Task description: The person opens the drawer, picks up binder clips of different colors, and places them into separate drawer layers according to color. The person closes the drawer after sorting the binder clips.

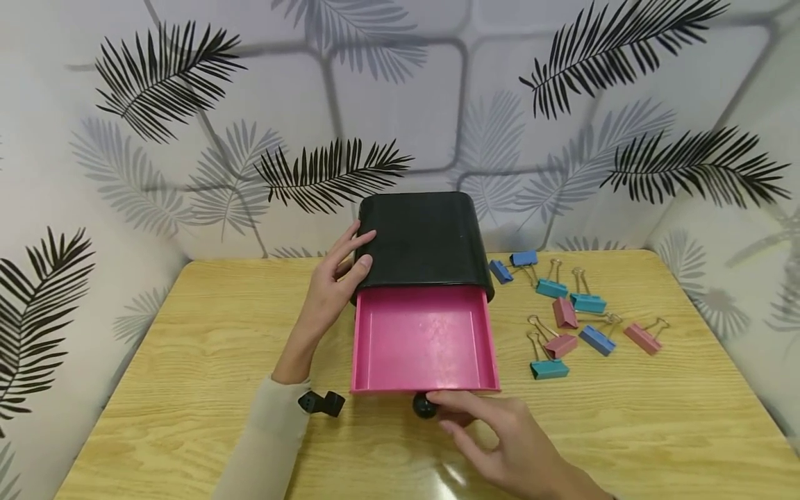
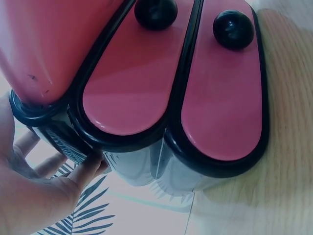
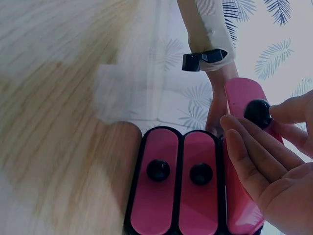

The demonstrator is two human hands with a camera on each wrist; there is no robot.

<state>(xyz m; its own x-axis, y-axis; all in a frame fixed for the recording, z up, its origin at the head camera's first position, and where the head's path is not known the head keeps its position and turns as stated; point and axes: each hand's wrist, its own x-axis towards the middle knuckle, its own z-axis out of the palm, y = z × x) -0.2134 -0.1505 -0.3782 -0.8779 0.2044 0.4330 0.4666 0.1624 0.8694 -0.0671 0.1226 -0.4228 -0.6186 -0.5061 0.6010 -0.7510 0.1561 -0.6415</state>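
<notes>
A black cabinet [image 1: 419, 239] with pink drawers stands at the middle of the table; its top drawer [image 1: 425, 347] is pulled out and holds nothing. My left hand [image 1: 328, 285] rests on the cabinet's left side and upper edge, fingers spread; in the left wrist view the hand [image 2: 41, 191] touches the black casing. At the drawer's front my right hand [image 1: 506, 444] pinches the round black knob [image 1: 424, 405] between thumb and finger. The right wrist view shows the hand [image 3: 274, 161] at that knob [image 3: 257, 113], with two closed drawers [image 3: 155, 205] beside it.
Right of the cabinet lie several binder clips, among them a blue one [image 1: 598, 340], a teal one [image 1: 550, 369] and a pink one [image 1: 643, 339]. A leaf-patterned cloth [image 1: 400, 104] hangs behind the wooden table [image 1: 206, 361].
</notes>
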